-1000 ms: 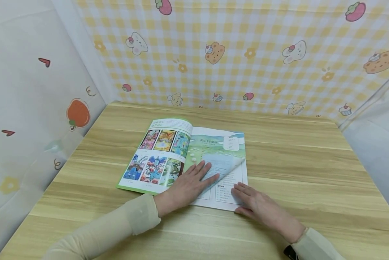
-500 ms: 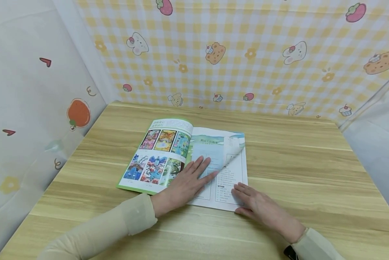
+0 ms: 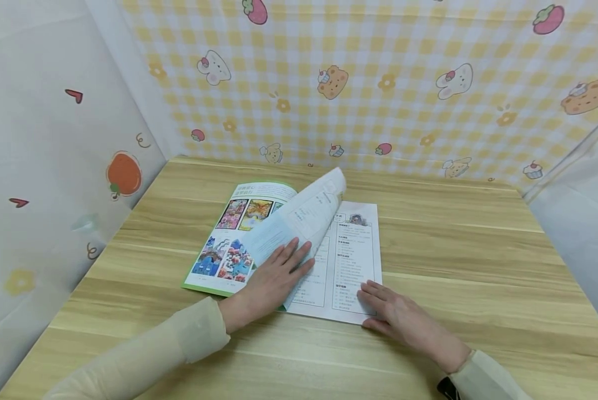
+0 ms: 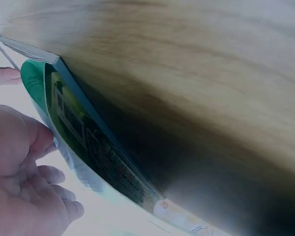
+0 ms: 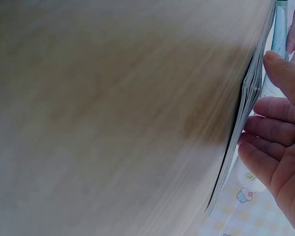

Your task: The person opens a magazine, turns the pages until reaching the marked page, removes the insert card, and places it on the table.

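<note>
Head view, with the dial centred on the magazine's inner fold and twelve at the far edge. A spread magazine (image 3: 356,261) lies flat near the middle of a wood-grain table (image 3: 468,261). Its nine o'clock side carries a page of coloured pictures (image 3: 232,214); its three o'clock side shows a white page of framed text columns. Between them a pale leaf (image 3: 306,214) stands raised and curved, its free upper corner towards one o'clock, its body leaning over part of the pictures. The left hand (image 3: 271,275), at about seven o'clock, rests on this leaf with fingers extended, gripping nothing. The right hand (image 3: 403,322), at about four o'clock, touches the lower outer corner of the text page, fingers extended and thumb at the lower edge, without a closed grip. Left wrist view: a hollow shows beneath a bowed sheet. Both forearms wear cream sleeves (image 3: 199,333); a black band (image 3: 447,388) shows beside the right cuff. A yellow-checked cloth (image 3: 408,39) hangs at twelve o'clock.
</note>
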{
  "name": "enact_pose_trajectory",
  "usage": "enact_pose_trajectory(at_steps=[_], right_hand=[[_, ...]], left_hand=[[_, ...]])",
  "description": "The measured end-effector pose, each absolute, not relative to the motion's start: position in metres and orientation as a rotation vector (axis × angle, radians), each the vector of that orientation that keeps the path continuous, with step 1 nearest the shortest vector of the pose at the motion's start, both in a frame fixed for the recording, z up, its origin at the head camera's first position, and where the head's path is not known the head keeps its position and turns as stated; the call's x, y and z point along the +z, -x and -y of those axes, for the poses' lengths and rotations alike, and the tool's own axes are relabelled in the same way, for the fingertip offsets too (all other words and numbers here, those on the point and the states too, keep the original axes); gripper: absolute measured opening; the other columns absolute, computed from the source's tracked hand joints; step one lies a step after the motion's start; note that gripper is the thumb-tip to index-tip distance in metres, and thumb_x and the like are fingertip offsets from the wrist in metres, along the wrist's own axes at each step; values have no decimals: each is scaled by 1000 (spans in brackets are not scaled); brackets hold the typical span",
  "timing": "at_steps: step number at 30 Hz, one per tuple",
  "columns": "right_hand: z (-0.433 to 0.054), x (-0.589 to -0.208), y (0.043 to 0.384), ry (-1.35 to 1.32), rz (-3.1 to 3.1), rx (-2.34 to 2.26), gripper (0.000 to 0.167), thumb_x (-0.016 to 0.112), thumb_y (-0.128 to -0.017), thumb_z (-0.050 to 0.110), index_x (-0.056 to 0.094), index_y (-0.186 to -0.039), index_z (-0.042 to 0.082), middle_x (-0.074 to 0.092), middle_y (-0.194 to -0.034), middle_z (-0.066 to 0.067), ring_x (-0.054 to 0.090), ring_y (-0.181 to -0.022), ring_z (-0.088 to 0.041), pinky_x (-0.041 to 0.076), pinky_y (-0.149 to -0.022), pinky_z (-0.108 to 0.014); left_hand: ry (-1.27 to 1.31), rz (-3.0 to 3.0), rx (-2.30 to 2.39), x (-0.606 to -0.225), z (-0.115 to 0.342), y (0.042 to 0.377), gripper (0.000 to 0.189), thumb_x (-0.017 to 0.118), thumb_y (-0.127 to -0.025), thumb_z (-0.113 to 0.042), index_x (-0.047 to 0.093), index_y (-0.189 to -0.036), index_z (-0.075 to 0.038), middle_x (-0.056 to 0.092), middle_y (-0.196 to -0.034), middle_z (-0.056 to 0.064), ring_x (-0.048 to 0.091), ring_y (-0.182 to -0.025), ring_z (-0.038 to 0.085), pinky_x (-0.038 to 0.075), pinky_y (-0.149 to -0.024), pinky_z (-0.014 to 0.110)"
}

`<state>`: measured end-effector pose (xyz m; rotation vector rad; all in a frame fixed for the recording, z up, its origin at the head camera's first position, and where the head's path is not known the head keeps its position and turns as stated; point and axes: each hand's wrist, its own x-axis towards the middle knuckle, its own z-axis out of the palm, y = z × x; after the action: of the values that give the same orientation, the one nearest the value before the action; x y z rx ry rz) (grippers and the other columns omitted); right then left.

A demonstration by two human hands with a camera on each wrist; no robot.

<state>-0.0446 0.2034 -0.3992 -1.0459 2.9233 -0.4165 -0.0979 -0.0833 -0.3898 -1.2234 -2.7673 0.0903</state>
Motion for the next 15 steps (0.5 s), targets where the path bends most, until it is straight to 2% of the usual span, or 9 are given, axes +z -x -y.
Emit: enact_pose_trajectory(at_steps=[4, 8, 11, 15], right_hand=[[-203, -400, 45, 1040, -2918, -416, 53, 71, -82, 25, 58, -123, -4, 57, -128, -21, 53, -120, -35, 47, -94, -45], [-203, -400, 45, 1065, -2926, -418, 52, 72, -82, 25, 58, -122, -5, 57, -127, -22, 54, -119, -35, 48, -93, -45], [-203, -400, 45, 1084, -2934, -422, 52, 72, -81, 25, 59, -122, -5, 58, -126, -22, 54, -119, -35, 48, -93, -44], [-203, -399, 44, 1091, -2934, -432, 51, 72, -82, 24, 59, -122, -5, 58, -126, -21, 54, -119, -34, 48, -93, -45]], left_hand=[[1206, 2829, 92, -390, 89, 97, 47, 44, -97, -5, 38, -144, -7, 25, -155, 10, 18, -143, 33, 23, -114, 44], [1155, 2904, 50, -391, 93, 98, 47, 44, -100, -23, 38, -144, -6, 29, -153, 9, 20, -143, 30, 23, -114, 43], [1102, 2994, -28, -390, 97, 98, 57, 43, -99, -39, 32, -147, -11, 29, -153, 9, 20, -143, 29, 21, -115, 43], [1056, 3054, -80, -390, 101, 96, 64, 42, -97, -49, 22, -151, -22, 27, -154, 12, 19, -143, 31, 20, -115, 44]])
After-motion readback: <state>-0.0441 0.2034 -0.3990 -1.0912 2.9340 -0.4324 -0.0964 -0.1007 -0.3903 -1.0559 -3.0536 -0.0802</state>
